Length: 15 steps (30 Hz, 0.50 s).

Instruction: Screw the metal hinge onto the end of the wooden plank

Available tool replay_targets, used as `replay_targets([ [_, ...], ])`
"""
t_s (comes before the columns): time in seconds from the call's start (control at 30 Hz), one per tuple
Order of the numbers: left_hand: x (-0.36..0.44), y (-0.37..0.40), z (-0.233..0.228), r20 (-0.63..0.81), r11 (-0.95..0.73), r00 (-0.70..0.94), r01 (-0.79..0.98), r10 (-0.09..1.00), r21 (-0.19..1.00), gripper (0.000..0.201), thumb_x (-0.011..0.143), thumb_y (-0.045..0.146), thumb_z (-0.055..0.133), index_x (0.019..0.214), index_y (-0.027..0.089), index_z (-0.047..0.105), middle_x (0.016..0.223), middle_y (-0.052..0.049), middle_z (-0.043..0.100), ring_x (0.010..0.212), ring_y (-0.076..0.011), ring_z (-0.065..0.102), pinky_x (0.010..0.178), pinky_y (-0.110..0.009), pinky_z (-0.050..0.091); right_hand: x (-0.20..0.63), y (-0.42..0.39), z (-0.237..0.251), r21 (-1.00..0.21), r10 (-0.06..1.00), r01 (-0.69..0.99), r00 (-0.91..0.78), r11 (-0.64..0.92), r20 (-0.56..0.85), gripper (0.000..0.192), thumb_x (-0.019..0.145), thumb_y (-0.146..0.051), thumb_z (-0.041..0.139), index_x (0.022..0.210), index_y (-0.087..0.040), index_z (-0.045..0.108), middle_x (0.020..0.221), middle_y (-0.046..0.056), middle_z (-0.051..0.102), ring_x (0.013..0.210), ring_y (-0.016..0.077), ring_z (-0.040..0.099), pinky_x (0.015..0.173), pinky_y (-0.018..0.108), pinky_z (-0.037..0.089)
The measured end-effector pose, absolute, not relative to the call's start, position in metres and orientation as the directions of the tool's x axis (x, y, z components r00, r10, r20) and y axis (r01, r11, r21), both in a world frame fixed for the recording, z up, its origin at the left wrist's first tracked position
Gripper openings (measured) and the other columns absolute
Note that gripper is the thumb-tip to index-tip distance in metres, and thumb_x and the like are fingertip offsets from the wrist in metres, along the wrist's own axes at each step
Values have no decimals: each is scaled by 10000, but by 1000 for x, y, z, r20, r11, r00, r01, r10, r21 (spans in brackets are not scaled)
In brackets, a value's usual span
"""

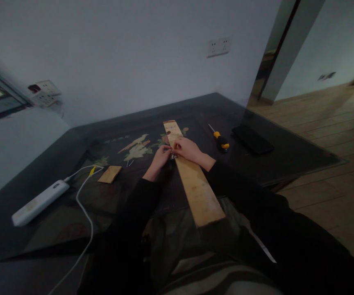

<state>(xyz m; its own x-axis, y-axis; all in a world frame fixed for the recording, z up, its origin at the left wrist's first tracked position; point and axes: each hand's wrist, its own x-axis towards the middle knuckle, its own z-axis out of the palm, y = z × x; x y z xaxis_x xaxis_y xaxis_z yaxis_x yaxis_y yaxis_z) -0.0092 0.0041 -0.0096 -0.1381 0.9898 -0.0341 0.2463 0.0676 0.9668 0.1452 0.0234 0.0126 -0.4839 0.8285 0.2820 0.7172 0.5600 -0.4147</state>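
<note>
Since the small metal piece [173, 155] sits right at the left edge of the wooden plank [192, 176], about a third of the way down from its far end, you're working w/ something tiny and hard. It looks like a bit of hardware, prob. a hinge or bracket, but it's too small to tell for sure. Judge it light, stiff, easy to drop; best taken by its edges w/ fingertips, as you do now.

Your left hand [161, 157] has fingers drawn together, pinching the piece from the left. Your right hand [187, 148] lies across the plank, fingertips pressed down at the same spot; whether it grips the piece or just steadies it, can't tell.

The plank is long, narrow, flat, pale raw wood w/ a matte face. Its near end hangs over the table edge toward your lap. Likely rigid and fairly light, but it could pivot or slide on the surface below, so hold it mid-length, palm flat.

That surface is a dark glossy table [287, 159], prob. glass-topped, w/ a leaf and bird pattern under it. Slick, hard, scratchable.

Further out:
- screwdriver [220, 139], yellow and black handle, just right of the plank
- black flat phone-like slab [252, 139], beyond that
- small wood offcut [110, 174], left of your hands
- white power bank [40, 202] w/ white cable [83, 205], far left, soft and trailing off the table edge
</note>
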Motion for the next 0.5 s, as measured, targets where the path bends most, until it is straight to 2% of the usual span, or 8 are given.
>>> replay_targets([
  [0.2,-13,8,-14,-3,44,-136,296,991,954,112,857,73,520,865,157,592,647,19,607,593,-119,565,606,-217,410,143,17,15,-246,791,756,-540,606,289,206,970,-310,565,1046,-148,668,1083,112,661,1016,203,598,793,278,420],
  [0.5,-10,6,-10,-14,50,-139,263,990,964,119,892,80,507,846,158,583,670,11,611,587,-113,553,609,-215,406,147,14,21,-176,772,759,-577,627,266,200,981,-290,546,1081,-163,664,1103,107,676,1033,203,606,783,272,430],
])
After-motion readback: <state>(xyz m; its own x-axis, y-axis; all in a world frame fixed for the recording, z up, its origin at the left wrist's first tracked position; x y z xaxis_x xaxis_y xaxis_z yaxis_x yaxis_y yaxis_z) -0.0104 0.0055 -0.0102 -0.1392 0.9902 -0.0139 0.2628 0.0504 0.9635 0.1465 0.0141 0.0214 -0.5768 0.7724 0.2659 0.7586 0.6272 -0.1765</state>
